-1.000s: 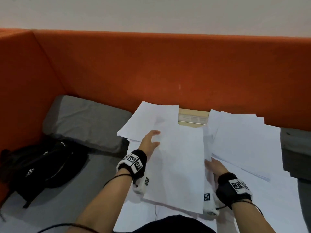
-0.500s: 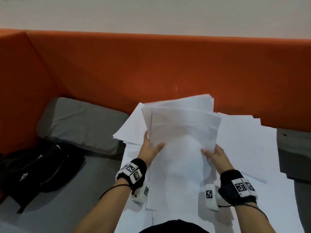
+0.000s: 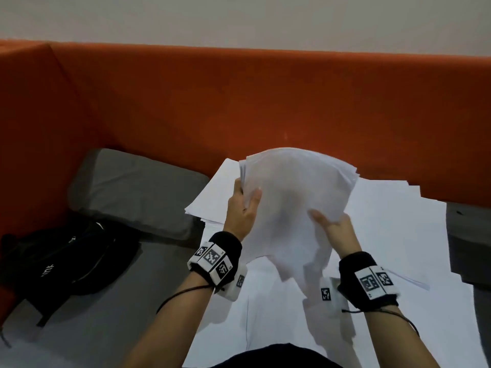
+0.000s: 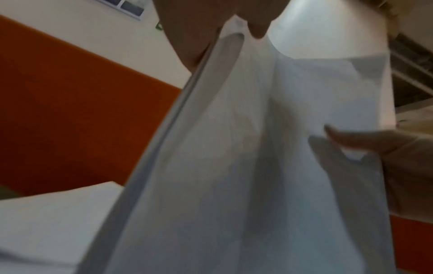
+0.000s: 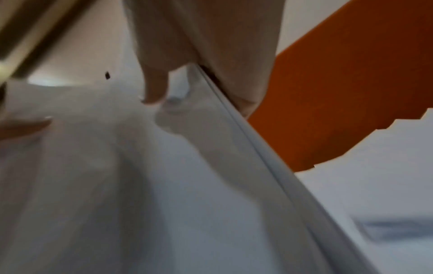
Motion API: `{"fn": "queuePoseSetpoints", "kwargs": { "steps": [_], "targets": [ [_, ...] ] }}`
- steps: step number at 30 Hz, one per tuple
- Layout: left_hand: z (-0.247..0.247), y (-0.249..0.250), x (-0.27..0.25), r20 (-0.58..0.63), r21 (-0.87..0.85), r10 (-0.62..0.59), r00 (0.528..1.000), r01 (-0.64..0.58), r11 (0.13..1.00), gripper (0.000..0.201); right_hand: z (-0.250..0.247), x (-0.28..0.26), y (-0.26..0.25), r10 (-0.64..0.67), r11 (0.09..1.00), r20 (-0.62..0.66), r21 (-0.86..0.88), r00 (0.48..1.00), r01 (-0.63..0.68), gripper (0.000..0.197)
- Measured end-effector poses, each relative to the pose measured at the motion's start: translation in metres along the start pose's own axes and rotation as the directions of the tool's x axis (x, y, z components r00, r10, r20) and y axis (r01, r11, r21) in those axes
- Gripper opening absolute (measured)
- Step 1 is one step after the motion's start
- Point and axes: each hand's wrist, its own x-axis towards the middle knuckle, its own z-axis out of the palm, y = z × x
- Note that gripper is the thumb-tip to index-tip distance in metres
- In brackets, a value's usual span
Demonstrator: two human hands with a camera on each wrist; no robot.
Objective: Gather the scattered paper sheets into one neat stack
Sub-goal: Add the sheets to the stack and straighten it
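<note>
White paper sheets gathered into a bundle (image 3: 295, 208) are held upright at centre frame, above more loose white sheets (image 3: 398, 235) spread flat across the lower right. At far left, a black fabric bag (image 3: 61, 258) lies on the grey seat, with a grey rectangular cushion (image 3: 132, 192) just above it against the orange upholstered backrest (image 3: 239, 102). Moving right, the left hand (image 3: 243, 208) pinches the bundle's left edge, thumb on the near face and fingers behind. The right hand (image 3: 337, 227) grips the bundle's right edge, thumb across the front; the paper buckles between the hands. Both wrists wear black bands with square printed markers.
</note>
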Motion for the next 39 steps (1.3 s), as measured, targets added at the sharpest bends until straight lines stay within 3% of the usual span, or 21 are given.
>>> {"fn": "queuePoseSetpoints", "kwargs": {
  "steps": [2, 4, 6, 8, 10, 15, 17, 21, 25, 28, 31, 34, 36, 39],
  "targets": [
    [-0.009, -0.024, -0.001, 0.122, 0.181, -0.125, 0.985, 0.102, 0.978, 0.045, 0.001, 0.006, 0.015, 0.039, 0.997, -0.049, -0.066, 0.998, -0.042, 0.036],
    [-0.025, -0.055, -0.001, 0.221, 0.457, -0.318, 0.922, 0.19, 0.869, 0.046, -0.003, 0.014, 0.022, 0.063, 0.993, -0.09, -0.096, 0.994, -0.071, 0.035],
    [-0.045, -0.085, -0.004, 0.069, 0.719, -0.549, 0.833, 0.34, 0.606, 0.049, -0.01, 0.022, 0.032, 0.131, 0.974, -0.099, -0.173, 0.986, -0.147, 0.036],
    [-0.062, -0.102, -0.015, -0.147, 0.826, -0.668, 0.73, 0.462, 0.323, 0.049, -0.015, 0.025, 0.047, 0.217, 0.931, -0.091, -0.281, 0.972, -0.234, 0.036],
    [-0.069, -0.113, -0.027, -0.193, 0.851, -0.704, 0.683, 0.474, 0.225, 0.043, -0.015, 0.023, 0.066, 0.285, 0.871, -0.048, -0.404, 0.957, -0.28, 0.034],
    [-0.08, -0.118, -0.038, -0.27, 0.8, -0.667, 0.695, 0.547, 0.245, 0.034, -0.008, 0.01, 0.099, 0.425, 0.728, -0.009, -0.591, 0.905, -0.347, 0.033],
    [-0.083, -0.117, -0.034, -0.289, 0.771, -0.641, 0.711, 0.57, 0.285, 0.031, -0.007, 0.011, 0.101, 0.44, 0.716, -0.014, -0.598, 0.898, -0.361, 0.035],
    [-0.082, -0.115, -0.032, -0.306, 0.64, -0.572, 0.761, 0.609, 0.468, 0.03, -0.007, 0.015, 0.103, 0.447, 0.702, -0.027, -0.609, 0.894, -0.369, 0.035],
    [-0.078, -0.112, -0.031, -0.269, 0.653, -0.519, 0.811, 0.55, 0.521, 0.029, -0.008, 0.014, 0.104, 0.46, 0.708, -0.03, -0.591, 0.887, -0.387, 0.035],
    [-0.078, -0.112, -0.034, -0.235, 0.703, -0.572, 0.786, 0.544, 0.458, 0.027, -0.009, 0.013, 0.105, 0.449, 0.714, -0.035, -0.587, 0.893, -0.382, 0.032],
    [-0.077, -0.112, -0.042, -0.202, 0.831, -0.641, 0.741, 0.476, 0.288, 0.026, -0.009, 0.014, 0.106, 0.444, 0.713, -0.03, -0.594, 0.895, -0.373, 0.033],
    [-0.072, -0.115, -0.053, -0.186, 0.923, -0.59, 0.786, 0.346, 0.17, 0.032, -0.009, 0.015, 0.108, 0.442, 0.715, -0.035, -0.59, 0.897, -0.375, 0.033],
    [-0.07, -0.114, -0.059, -0.116, 0.958, -0.575, 0.81, 0.243, 0.149, 0.044, -0.009, 0.016, 0.108, 0.438, 0.716, -0.033, -0.591, 0.898, -0.371, 0.033],
    [-0.076, -0.107, -0.057, -0.028, 0.951, -0.65, 0.759, 0.22, 0.216, 0.053, -0.009, 0.016, 0.108, 0.439, 0.715, -0.034, -0.592, 0.898, -0.372, 0.034]
  ]
}}
